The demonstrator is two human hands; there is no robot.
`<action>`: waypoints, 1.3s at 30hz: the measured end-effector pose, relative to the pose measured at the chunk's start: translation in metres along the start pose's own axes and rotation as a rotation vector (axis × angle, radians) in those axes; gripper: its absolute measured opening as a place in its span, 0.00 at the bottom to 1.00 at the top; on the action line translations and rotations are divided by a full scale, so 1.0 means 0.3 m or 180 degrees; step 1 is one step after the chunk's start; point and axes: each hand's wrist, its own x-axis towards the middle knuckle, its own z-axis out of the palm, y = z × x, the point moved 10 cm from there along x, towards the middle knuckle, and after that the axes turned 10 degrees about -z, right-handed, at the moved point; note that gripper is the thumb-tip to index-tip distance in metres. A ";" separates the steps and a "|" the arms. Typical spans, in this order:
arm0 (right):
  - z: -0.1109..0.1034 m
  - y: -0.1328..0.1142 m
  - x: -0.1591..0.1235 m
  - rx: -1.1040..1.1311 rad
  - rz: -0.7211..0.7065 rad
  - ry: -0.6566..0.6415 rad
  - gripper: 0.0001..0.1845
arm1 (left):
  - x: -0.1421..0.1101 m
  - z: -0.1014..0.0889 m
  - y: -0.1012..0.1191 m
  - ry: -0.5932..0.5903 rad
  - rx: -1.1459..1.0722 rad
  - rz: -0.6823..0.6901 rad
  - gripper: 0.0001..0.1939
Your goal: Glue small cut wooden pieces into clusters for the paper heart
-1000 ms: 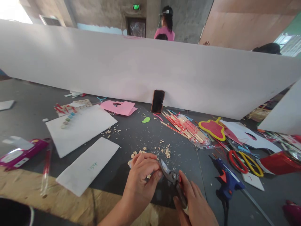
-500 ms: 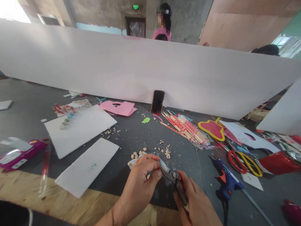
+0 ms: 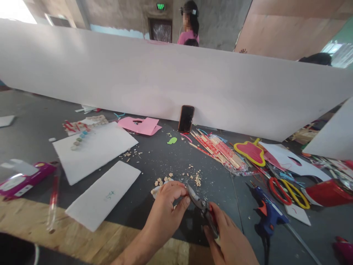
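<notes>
Dark metal pruning shears (image 3: 203,205) are what I'm mainly watching from my end, over the near middle of the dark grey tabletop (image 3: 154,156). The right hand (image 3: 231,235) has its fingers wrapped round the handles, so that's a proper grasp, with the blade end angled away and to the left. Can't tell how far apart the blades are.

The left hand (image 3: 168,206) is curled up just beside the blade tip, thumb and fingertips close together. Honestly can't tell if it's pinching anything, the fingers hide it. Just past that hand I can see a pale, mostly hidden object (image 3: 156,191) with small tan chunks along its edge, and there's a loose pile of small wood-coloured bits (image 3: 198,180) a little beyond the blades.

Further back, a black phone in an orange-brown case (image 3: 186,118) leans on the long white upright panel (image 3: 165,81). Right of it lie red-patterned wooden sticks (image 3: 224,154), some in clear plastic. Over on my right there's a blue glue gun with an orange trigger (image 3: 270,219) near the red-handled scissors (image 3: 279,193). Left side has a white rectangular board with green writing (image 3: 102,198).
</notes>
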 end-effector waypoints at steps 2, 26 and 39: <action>-0.012 -0.001 -0.004 -0.0045 0.0004 0.0093 0.25 | -0.006 -0.007 0.026 0.0073 0.0113 0.0237 0.09; 0.000 -0.028 -0.021 0.0115 -0.0189 -0.0067 0.24 | -0.020 0.073 -0.024 -0.0846 -0.1157 -0.0497 0.13; -0.005 -0.016 -0.019 0.0371 0.0030 0.0052 0.27 | -0.046 -0.011 0.102 0.0242 0.0393 0.0730 0.14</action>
